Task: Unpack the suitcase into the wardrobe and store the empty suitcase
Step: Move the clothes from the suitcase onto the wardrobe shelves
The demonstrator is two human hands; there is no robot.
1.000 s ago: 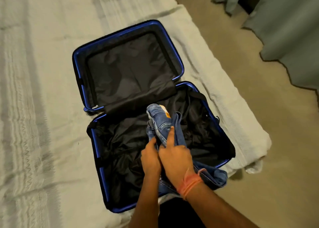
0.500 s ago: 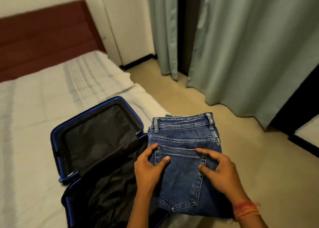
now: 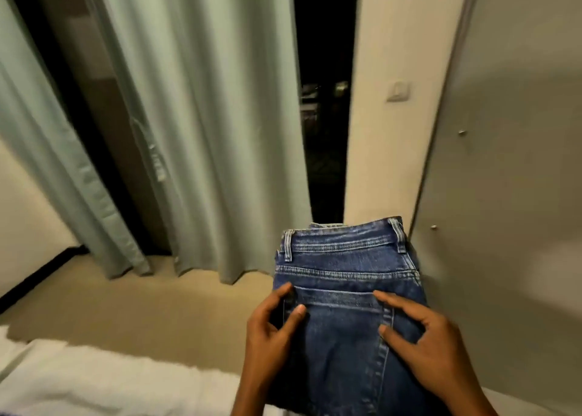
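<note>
Jeans (image 3: 343, 274), pinched by left hand (image 3: 269, 333) and right hand (image 3: 423, 346), now face door (image 3: 510, 195).

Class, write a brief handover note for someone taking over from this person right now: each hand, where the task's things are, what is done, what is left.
Left hand: grips the folded jeans at their left edge, thumb on top.
Right hand: grips their right edge.
Where: the jeans are carried in the air, past the bed, close to a grey door with small knobs, probably the wardrobe. The suitcase is out of view.
Done: jeans in hand.
Left: put the jeans in the wardrobe, check the suitcase for more, then store it.
</note>
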